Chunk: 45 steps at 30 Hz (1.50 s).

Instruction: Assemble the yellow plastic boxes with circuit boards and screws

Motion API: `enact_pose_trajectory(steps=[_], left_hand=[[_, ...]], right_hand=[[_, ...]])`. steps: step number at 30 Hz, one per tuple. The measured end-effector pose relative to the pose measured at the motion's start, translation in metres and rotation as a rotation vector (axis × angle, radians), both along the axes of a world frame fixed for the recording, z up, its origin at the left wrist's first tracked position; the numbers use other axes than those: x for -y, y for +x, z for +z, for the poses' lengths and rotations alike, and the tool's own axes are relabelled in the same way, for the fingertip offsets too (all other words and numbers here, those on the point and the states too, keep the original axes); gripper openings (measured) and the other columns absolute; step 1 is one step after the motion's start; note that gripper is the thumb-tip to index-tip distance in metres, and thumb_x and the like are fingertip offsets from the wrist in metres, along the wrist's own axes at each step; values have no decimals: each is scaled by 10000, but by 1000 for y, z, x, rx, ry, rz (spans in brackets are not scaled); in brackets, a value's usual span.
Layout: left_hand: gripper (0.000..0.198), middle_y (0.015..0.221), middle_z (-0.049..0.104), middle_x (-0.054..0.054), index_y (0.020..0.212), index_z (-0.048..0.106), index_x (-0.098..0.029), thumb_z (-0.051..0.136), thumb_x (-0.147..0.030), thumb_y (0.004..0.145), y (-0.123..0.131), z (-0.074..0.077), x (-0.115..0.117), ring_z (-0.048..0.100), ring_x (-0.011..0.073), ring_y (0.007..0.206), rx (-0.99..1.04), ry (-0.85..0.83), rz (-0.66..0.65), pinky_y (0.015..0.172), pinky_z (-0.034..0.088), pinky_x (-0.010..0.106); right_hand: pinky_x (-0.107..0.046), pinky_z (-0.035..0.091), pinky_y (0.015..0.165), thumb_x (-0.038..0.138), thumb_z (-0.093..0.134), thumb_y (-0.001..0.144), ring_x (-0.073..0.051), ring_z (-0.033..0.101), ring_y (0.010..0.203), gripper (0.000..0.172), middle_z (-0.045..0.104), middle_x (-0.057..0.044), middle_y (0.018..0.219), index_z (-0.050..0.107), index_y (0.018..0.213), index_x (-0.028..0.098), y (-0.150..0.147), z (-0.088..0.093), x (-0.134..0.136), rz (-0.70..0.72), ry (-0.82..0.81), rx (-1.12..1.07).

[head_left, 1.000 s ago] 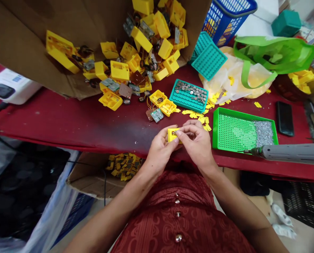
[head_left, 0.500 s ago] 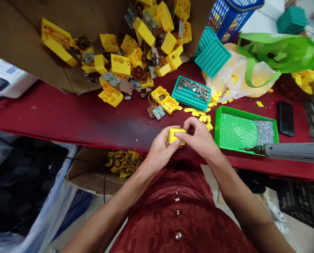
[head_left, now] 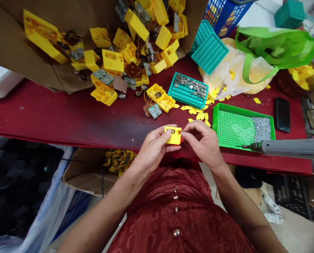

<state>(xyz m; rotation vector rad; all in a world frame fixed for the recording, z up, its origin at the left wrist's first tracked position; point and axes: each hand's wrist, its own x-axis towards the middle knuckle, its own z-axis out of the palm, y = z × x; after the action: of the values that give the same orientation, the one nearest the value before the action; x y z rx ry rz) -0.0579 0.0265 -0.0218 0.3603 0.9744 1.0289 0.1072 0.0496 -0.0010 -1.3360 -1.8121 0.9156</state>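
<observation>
My left hand [head_left: 154, 143] is closed around a small yellow plastic case [head_left: 174, 140], with the thumb on its upper left. An opening near the case's top edge shows metal parts inside. My right hand [head_left: 204, 143] pinches thumb and forefinger together at the case's right edge; whatever lies between them is too small to make out. A red glow shows by the case's lower right corner. Just beyond my hands lie an opened yellow case [head_left: 160, 97] with wires, a green circuit board [head_left: 155, 111] and several small yellow plastic pieces [head_left: 200, 115].
A teal tray [head_left: 184, 102] holds button cells. To the right are a green basket [head_left: 215, 121] with small metal pieces, a grey electric screwdriver [head_left: 286, 147] reaching over its front edge, and a black phone [head_left: 282, 114]. A carton [head_left: 67, 79] of yellow cases stands back left.
The yellow case has turned in my left hand, so its opening now shows. My right thumb has come off its face, and the right fingertips are at its right edge.
</observation>
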Motion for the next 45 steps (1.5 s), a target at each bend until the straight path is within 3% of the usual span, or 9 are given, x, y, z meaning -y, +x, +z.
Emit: enact_pose_trajectory(steps=[9, 14, 18, 23, 29, 33, 36, 40, 45], left_hand=[[366, 1003, 729, 49, 1085, 703, -154, 815, -219, 743, -1, 6, 9, 695, 135, 812, -66, 33, -41, 648, 602, 208], [418, 1055, 748, 97, 1135, 659, -146, 798, -241, 753, -11, 7, 5, 750, 216, 896, -102, 14, -29, 669, 603, 256], [393, 1089, 748, 106, 1121, 658, -146, 782, -231, 757, -16, 7, 0, 744, 216, 917, -133, 33, 9, 699, 597, 275], [403, 1071, 753, 99, 1128, 667, -132, 786, -235, 756, -16, 6, -1, 711, 167, 861, -156, 45, 37, 711, 575, 257], [483, 1027, 738, 73, 1228, 616, -163, 764, -211, 771, -12, 6, 1, 694, 156, 831, -167, 65, 59, 719, 567, 268], [439, 1080, 713, 71, 1190, 623, -171, 754, -199, 772, -9, 5, 1, 695, 170, 905, -153, 80, 58, 792, 576, 294], [441, 1062, 706, 62, 1168, 625, -166, 767, -183, 750, -7, 3, -1, 684, 162, 908, -133, 77, 50, 781, 579, 278], [451, 1056, 699, 56, 1149, 622, -162, 787, -199, 730, -5, 1, -3, 673, 153, 902, -144, 85, 60, 766, 584, 264], [441, 1072, 690, 62, 1142, 609, -157, 773, -195, 734, -2, 1, -3, 669, 155, 903, -198, 98, 70, 757, 585, 264]], right_hand=[[-323, 478, 771, 197, 563, 944, -155, 590, 823, 137, 634, -15, 827, 603, 814, 212, -3, -11, 13, -59, 210, 122], [-421, 448, 866, 227, 535, 955, -216, 561, 897, 164, 651, -57, 907, 669, 860, 222, 20, -6, -13, -137, 253, 368], [-462, 432, 848, 177, 489, 936, -241, 493, 870, 228, 599, -100, 877, 686, 825, 206, 20, -13, -33, -95, 202, 575], [-457, 451, 826, 33, 423, 850, -246, 503, 849, 249, 590, -146, 844, 633, 800, 155, 3, -23, -38, -39, 130, 615], [-456, 495, 863, 65, 447, 850, -220, 596, 839, 249, 685, -114, 879, 669, 892, 168, 5, -5, -44, -27, 109, 487], [-355, 552, 690, 267, 612, 846, -144, 632, 659, 115, 711, -18, 801, 702, 877, 202, 2, 5, -31, -107, -171, -49], [-294, 541, 578, 258, 684, 762, -109, 609, 561, 156, 689, 8, 718, 712, 894, 180, -6, -1, -20, -133, -383, -309], [-264, 551, 576, 223, 693, 730, -94, 623, 548, 182, 693, 12, 692, 730, 897, 160, -7, -8, -19, -126, -478, -328], [-261, 591, 611, 284, 761, 690, -124, 682, 601, 220, 695, 5, 667, 661, 846, 165, -2, 2, -20, -146, -515, -457]])
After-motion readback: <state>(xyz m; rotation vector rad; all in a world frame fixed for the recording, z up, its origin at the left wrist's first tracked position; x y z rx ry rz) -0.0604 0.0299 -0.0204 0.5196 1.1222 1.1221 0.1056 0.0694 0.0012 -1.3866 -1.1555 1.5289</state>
